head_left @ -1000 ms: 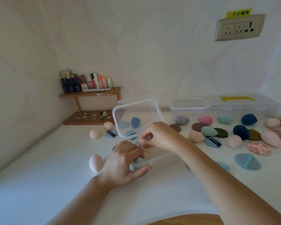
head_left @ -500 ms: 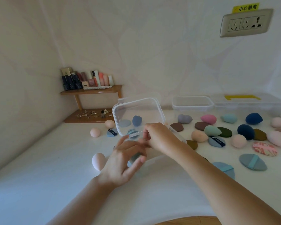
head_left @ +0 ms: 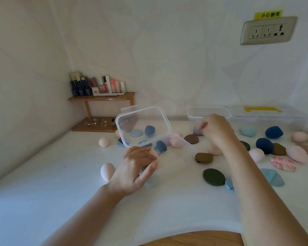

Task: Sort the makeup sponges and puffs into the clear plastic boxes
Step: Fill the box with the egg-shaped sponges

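Right hand [head_left: 217, 129] has left the clear box [head_left: 185, 148] and reached back to a grey sponge [head_left: 196, 131] near the far tubs.

Its fingers [head_left: 202, 125] curl down onto that sponge, too blurred to tell a pinch. The left hand [head_left: 135, 167] grips the box's near corner, fingers wrapped, thumb out, with the lid [head_left: 144, 121] raised and a dark blue sponge [head_left: 161, 146] inside. The box sits mid-bench [head_left: 43, 192]. A yellow label [head_left: 268, 14] above the socket [head_left: 268, 31] reads 小心触电. Open white surface lies left of the box, and the bench's near edge passes under both forearms.
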